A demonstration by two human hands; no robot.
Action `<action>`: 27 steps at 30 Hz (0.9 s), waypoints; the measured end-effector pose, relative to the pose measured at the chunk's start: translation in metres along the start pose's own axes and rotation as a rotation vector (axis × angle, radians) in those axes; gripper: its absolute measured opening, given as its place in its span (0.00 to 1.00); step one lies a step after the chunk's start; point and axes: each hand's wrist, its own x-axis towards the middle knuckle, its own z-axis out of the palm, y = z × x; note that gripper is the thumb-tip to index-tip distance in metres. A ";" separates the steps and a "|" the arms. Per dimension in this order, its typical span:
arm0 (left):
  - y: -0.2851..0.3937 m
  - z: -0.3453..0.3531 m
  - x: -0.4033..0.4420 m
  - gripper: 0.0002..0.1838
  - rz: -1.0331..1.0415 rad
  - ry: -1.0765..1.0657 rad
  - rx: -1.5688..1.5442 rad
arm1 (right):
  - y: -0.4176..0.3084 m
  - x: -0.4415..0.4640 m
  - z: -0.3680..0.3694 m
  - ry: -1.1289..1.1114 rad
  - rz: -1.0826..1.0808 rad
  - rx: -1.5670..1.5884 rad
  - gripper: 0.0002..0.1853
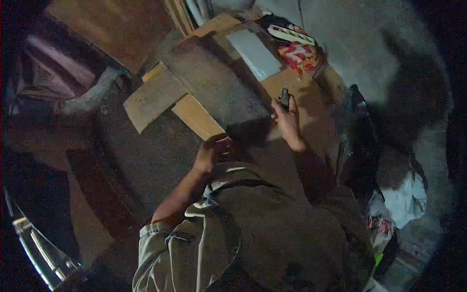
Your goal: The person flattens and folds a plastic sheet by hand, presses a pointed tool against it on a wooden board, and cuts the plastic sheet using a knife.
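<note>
A short dark tool with a dark grey tip (285, 97) is in my right hand (288, 121), whose fingers are wrapped around it; its exact kind is unclear. My left hand (213, 153) lies in shadow, fingers curled at the near end of a tan, flat strip (198, 117) that looks like cardboard or thin board. Between the hands and farther away lies a large, dark grey-brown sheet (209, 78). A shorter greyish-brown piece (154, 100) crosses the far end of the tan strip. Beyond my right hand rests a pale rectangular panel (254, 53).
A red, yellow and white crumpled packet (299, 56) and a pale slotted strip (292, 35) lie at the far right. A large brown board (121, 29) stands at the upper left. White plastic bags (404, 197) sit on the right, and a shiny metal frame (41, 253) is at lower left.
</note>
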 end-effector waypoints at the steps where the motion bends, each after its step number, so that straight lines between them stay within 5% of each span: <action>1: 0.000 -0.006 0.001 0.27 0.147 -0.097 0.181 | 0.007 0.000 -0.017 0.035 0.005 -0.008 0.16; 5: 0.024 0.006 -0.007 0.22 -0.008 0.049 0.248 | 0.060 0.008 -0.148 0.138 -0.221 0.035 0.10; 7: 0.023 0.001 -0.006 0.19 -0.123 0.152 0.314 | 0.046 -0.012 -0.196 0.233 -0.036 -0.629 0.09; 8: 0.016 -0.007 -0.005 0.19 -0.010 0.157 0.295 | 0.034 -0.025 -0.206 0.260 0.039 -0.848 0.09; 11: 0.025 0.003 0.000 0.21 0.017 0.244 0.544 | -0.006 -0.068 -0.215 0.635 0.269 -0.267 0.22; 14: 0.029 0.002 0.002 0.22 -0.045 0.309 0.235 | 0.005 -0.073 -0.249 0.755 0.209 -0.286 0.21; 17: 0.012 -0.011 0.006 0.22 0.180 0.285 0.524 | 0.029 -0.073 -0.269 0.759 0.168 -0.529 0.21; 21: 0.029 0.006 -0.003 0.21 0.058 0.253 0.171 | 0.063 -0.067 -0.275 0.720 0.182 -0.838 0.20; 27: 0.028 -0.001 -0.005 0.22 0.077 0.278 0.150 | 0.089 -0.055 -0.278 0.665 0.226 -1.071 0.20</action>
